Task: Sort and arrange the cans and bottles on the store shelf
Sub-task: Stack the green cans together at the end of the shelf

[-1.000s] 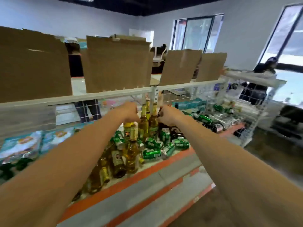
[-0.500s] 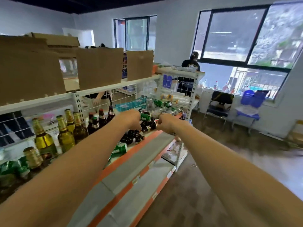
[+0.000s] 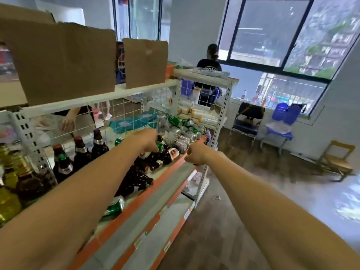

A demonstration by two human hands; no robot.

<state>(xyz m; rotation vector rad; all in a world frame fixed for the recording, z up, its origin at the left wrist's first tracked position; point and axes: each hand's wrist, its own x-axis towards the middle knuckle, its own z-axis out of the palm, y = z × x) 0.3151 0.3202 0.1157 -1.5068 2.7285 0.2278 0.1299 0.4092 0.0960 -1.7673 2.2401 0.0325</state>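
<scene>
Left hand (image 3: pixel 149 140) grips a green can (image 3: pixel 160 146) over the lying brown bottles (image 3: pixel 136 182) on the shelf (image 3: pixel 136 200). Right hand (image 3: pixel 194 155) is curled up by the shelf's edge, seemingly empty. Cans are light, thin and smooth, so it is best to grab one round its middle.

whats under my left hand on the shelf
A green can shows just below the left hand, among dark bottles lying on their sides. The hand covers most of the can, so whether it grips it is hidden.
</scene>
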